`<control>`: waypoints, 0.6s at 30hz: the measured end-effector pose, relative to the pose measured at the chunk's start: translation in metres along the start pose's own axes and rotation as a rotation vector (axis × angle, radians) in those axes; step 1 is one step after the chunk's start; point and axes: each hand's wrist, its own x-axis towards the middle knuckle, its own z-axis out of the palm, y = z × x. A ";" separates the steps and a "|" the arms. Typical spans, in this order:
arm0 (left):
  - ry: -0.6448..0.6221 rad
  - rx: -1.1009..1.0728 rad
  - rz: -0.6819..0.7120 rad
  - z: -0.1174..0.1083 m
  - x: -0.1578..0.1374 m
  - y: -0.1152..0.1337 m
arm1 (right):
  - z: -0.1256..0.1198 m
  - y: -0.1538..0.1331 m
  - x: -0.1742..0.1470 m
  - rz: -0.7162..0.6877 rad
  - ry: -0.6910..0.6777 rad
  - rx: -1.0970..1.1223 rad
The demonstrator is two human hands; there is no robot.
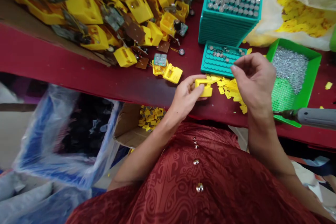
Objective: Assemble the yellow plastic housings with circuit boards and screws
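A small yellow plastic casing is gripped between the thumb and fingers of my left hand, just over the table's front part. My right hand is closed in a pinch beside the right end of a teal ridged tray. Whatever lies between its fingertips is too small to make out. Round silvery discs like button cells sit in the tray's upper rows. Flat yellow plastic pieces lie loose between my hands, below the tray.
Stacked teal trays full of discs stand behind. A green bin of small screws and an electric screwdriver are on the right. Yellow housings with circuit boards heap up at the left. A cardboard box stands below the table edge.
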 end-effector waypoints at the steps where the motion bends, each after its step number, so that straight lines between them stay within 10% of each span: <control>1: 0.032 -0.016 -0.017 -0.001 0.000 0.001 | 0.001 0.005 0.004 -0.002 0.052 -0.060; 9: 0.110 -0.025 -0.089 -0.004 0.003 0.003 | 0.014 0.022 0.031 0.050 -0.105 -0.388; 18: 0.076 -0.032 -0.028 -0.006 0.005 -0.002 | 0.022 0.040 0.045 0.088 -0.074 -0.239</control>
